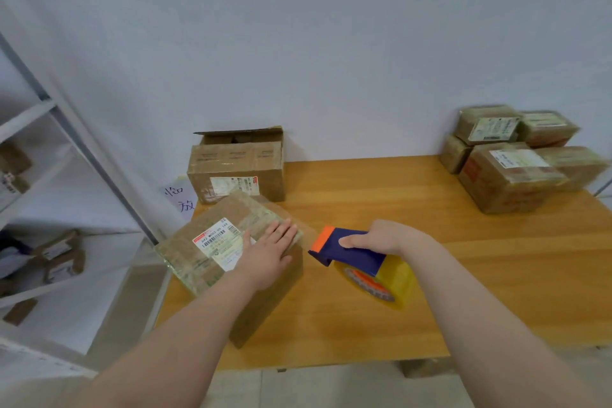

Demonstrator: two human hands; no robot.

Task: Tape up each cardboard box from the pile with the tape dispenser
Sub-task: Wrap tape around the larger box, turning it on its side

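The box stack (510,162) at far right is blurred. The left hand (268,252) covers part of a label (215,237), its print too small to read.

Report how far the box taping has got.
Done, apparently: the stack of boxes at right rear looks glossy with tape. In hand: left hand presses flat on the near box, right hand grips the tape dispenser beside it. Left: the rear box, flap open.
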